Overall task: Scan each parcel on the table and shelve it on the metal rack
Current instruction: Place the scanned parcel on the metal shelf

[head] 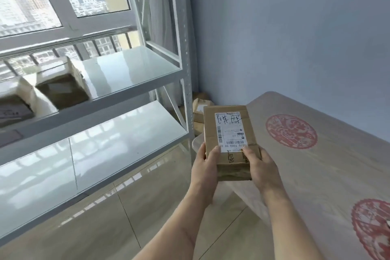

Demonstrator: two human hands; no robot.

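the person holds a small brown cardboard parcel (230, 143) with a white printed shipping label (230, 132) in both bare hands, in the air between the grey metal rack (185, 99) on the left and the pale wood-grain tabletop (329, 175) on the right. the left hand (203, 167) clasps the parcel's near left edge, thumb lying on the top face; the right hand (260, 168) clasps the near right corner, thumb on the label's lower edge. each grip is clamped on the parcel. the label faces up, with barcodes and black handwriting, and more handwriting sits on the cardboard below it.

the tabletop bears two round red paper-cut style motifs, one far (291, 132) and one near the right edge (373, 226); its corner is rounded. the rack has glossy pale shelves that mirror the window. two brown boxes (61, 84) rest on the upper visible shelf at the left, blurred; the shelf below (101, 150) shows only reflections in its visible part. behind the rack a window (63, 6) looks out on city buildings, with a railing across it. the wall (295, 27) is plain pale blue. in the corner between rack and tabletop, more cardboard boxes (200, 110) are stacked on the floor. the floor (126, 217) is of shiny beige tiles.
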